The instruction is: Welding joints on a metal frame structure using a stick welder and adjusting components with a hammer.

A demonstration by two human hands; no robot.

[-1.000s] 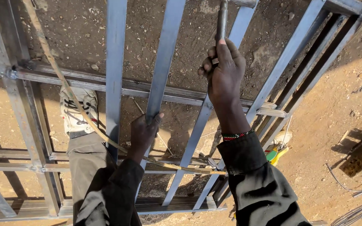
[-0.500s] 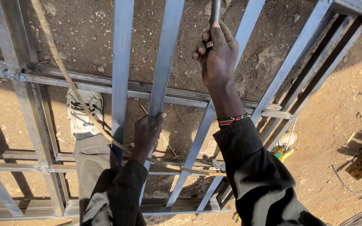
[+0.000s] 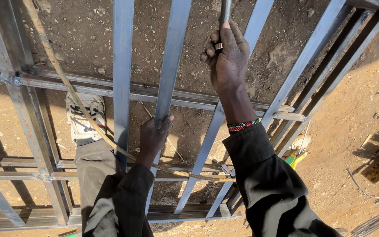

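Overhead, right hand (image 3: pixel 228 55) clenched on rod (image 3: pixel 224 11); left hand (image 3: pixel 153 137) gripping flat bar (image 3: pixel 172 66); narrow gaps between bars

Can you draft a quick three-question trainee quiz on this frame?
1. True or false: the left hand grips a flat upright bar of the metal frame.
2. What does the right hand hold? A) a grey rod B) a brush C) a cloth
3. What sits on the right wrist?

Key: 1 true. 2 A. 3 a beaded bracelet.
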